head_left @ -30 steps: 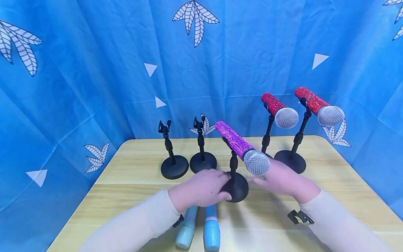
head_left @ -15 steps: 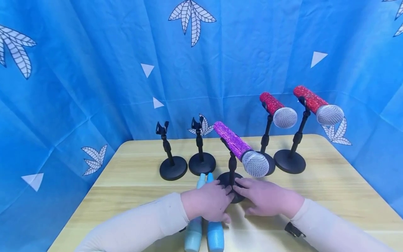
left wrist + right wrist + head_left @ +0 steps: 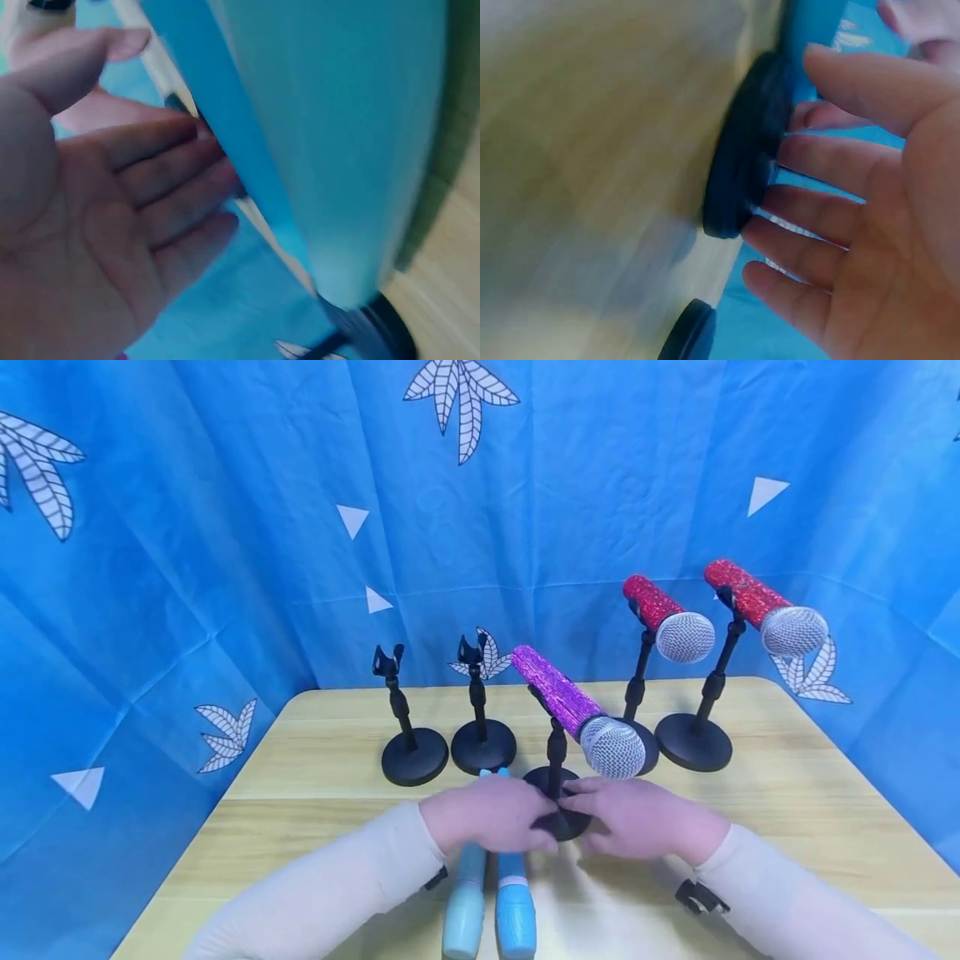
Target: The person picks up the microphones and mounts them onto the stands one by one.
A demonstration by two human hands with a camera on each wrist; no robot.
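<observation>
A glittery purple microphone (image 3: 558,689) with a silver mesh head rests in the clip of a black desk stand (image 3: 557,747). Both hands are at this stand's round base (image 3: 742,165). My left hand (image 3: 491,814) reaches in from the left, fingers nearly straight, its fingertips over the base. From the right, my right hand (image 3: 645,818) touches the base with extended fingertips. Under the left hand and forearm lie two tapered objects side by side, one pale teal (image 3: 465,918) and one brighter blue (image 3: 516,918).
Two black stands with bare clips, one far left (image 3: 408,752) and one beside it (image 3: 482,743), stand behind the left hand. At the back right, two stands carry red glitter microphones, a nearer one (image 3: 652,602) and another (image 3: 750,589). A blue patterned curtain (image 3: 600,485) surrounds the wooden table (image 3: 300,802).
My right hand has come left and down from behind the purple microphone's head to the stand's base. The left hand has stayed near the base, shifting slightly. The stand is almost where it was.
</observation>
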